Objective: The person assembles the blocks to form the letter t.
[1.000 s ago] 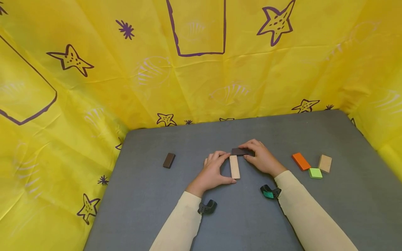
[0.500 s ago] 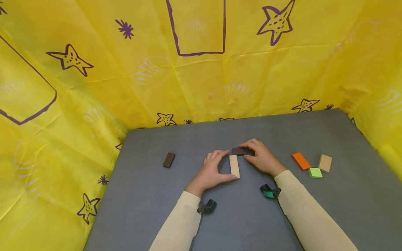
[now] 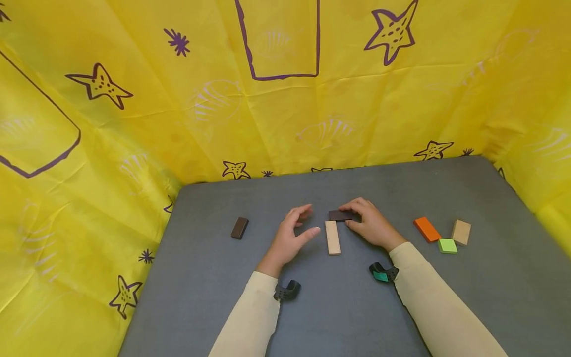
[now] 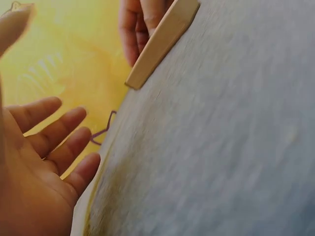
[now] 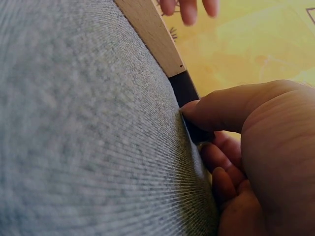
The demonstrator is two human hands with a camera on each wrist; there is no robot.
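Observation:
My right hand pinches a dark brown block between thumb and fingers; the block lies flat on the table, pointing left to right. A pale wooden block lies lengthwise toward me, its far end right at the dark block's near side. In the right wrist view the pale block meets the dark block end to side. My left hand hovers left of the pale block, fingers spread and holding nothing. The left wrist view shows the open palm apart from the pale block.
A second dark brown block lies off to the left on the grey table. To the right are an orange block, a light green block and a tan block, close together. A yellow patterned cloth surrounds the table.
My left hand has let go of the pale block and drawn back to the left, its fingers opening. The right hand stays on the dark block.

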